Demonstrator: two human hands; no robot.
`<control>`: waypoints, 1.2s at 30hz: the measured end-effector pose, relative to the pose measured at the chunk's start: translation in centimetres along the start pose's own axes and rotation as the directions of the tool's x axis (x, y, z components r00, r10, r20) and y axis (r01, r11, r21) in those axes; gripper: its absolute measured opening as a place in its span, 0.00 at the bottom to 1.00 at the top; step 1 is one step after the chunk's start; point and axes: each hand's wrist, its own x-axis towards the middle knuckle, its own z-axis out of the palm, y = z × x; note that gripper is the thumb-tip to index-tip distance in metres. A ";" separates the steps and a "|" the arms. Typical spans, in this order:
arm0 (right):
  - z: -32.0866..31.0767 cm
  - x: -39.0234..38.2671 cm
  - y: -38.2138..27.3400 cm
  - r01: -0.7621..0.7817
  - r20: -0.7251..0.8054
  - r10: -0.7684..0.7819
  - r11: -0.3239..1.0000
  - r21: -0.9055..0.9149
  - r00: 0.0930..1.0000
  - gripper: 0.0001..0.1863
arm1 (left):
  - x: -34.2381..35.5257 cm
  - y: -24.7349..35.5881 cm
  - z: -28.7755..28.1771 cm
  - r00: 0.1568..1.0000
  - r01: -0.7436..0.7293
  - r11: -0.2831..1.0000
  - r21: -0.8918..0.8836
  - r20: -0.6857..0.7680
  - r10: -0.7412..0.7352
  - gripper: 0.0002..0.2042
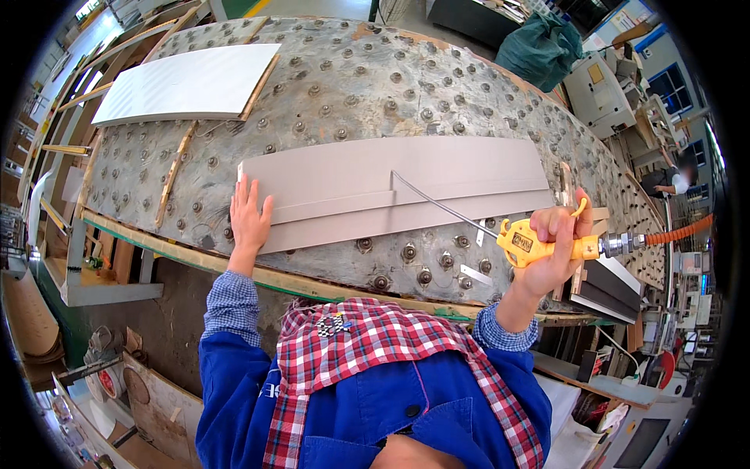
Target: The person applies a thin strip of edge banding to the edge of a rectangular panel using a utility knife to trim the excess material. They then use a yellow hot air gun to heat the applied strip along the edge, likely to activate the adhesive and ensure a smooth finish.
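Note:
A long beige-grey panel [328, 176] with stepped lengthwise edges lies across the metal-topped table in front of me. My left hand [250, 213] rests at its left end, fingers stretched out and touching the panel. In my right hand [551, 246] is a yellow air blow gun [523, 242], my fingers wrapped round its handle. Its long thin metal nozzle [441, 205] reaches left over the panel, the bent tip above the panel's middle. An orange coiled hose [678, 232] runs from the gun to the right.
The table [344, 117] is studded with ball rollers. A white panel [187, 82] lies at the far left on wooden strips. Dark and white panels [605, 289] stand at the right. Beyond the far edge sits a green bag [539, 51]. Another person [673, 184] is at far right.

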 end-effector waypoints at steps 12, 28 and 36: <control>0.1 0.2 0.0 0.053 -0.050 -0.056 0.998 -0.041 0.997 0.21 | -0.1 -0.1 -0.5 0.999 0.050 0.993 -0.108 -0.001 -0.051 0.26; 1.7 0.9 -0.4 0.088 -0.020 -0.091 0.988 -0.124 0.996 0.19 | -0.2 -0.4 -0.4 0.999 0.043 0.994 -0.098 -0.002 -0.044 0.26; 2.3 1.6 -1.9 0.040 0.031 -0.036 0.989 -0.145 0.999 0.19 | -0.1 -0.5 -0.3 0.999 0.039 0.994 -0.102 -0.013 -0.040 0.25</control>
